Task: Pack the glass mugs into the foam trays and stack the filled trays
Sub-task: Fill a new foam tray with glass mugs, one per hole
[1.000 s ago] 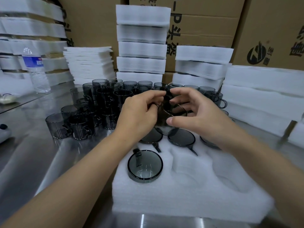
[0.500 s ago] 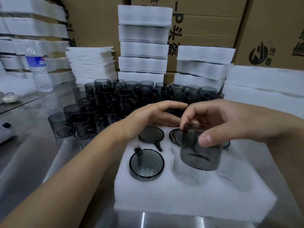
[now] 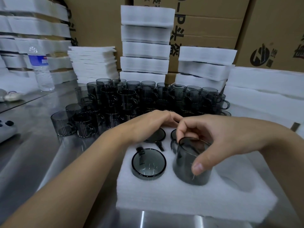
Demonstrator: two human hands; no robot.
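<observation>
Mug (image 3: pixel 189 168): dark smoke-grey glass, see-through, plain straight-sided cylinder w/ thin dark rim, mouth up and tipped slightly. Its base sits at the near-middle pocket of the foam tray (image 3: pixel 164 203), w/ most of the body above the foam; can't tell if it is fully seated. R hand (image 3: pixel 218 140) grips it from above: thumb (image 3: pixel 199 163) pressed on the near wall, fingers (image 3: pixel 185 129) curled over the far rim.

L hand (image 3: pixel 154 124) lies palm down across the far part of the tray, fingers loose and fairly straight, holding nothing visible; fingertips hidden behind the R hand.

Tray is white and fuzzy, on the near edge of the steel table (image 3: pixel 41 162). Near-L pocket holds a seated mug (image 3: pixel 148 163), round face up, handle toward far-L. Far-L mug (image 3: pixel 158 134) is sunk in its pocket, partly under the L hand, handle pointing near. Another dark disc just R of it is mostly hidden. Near-R pocket (image 3: pixel 241 183) is bare foam.

Loose mugs (image 3: pixel 148 97), same grey glass w/ handles, crowd the table beyond the tray. Behind them: stacked foam trays (image 3: pixel 145 46), a lower stack (image 3: pixel 205 63) to the R, foam sheets (image 3: pixel 93 63) to the L, cardboard boxes (image 3: pixel 271 30) at the back. Water bottle (image 3: pixel 42 69) stands far L.
</observation>
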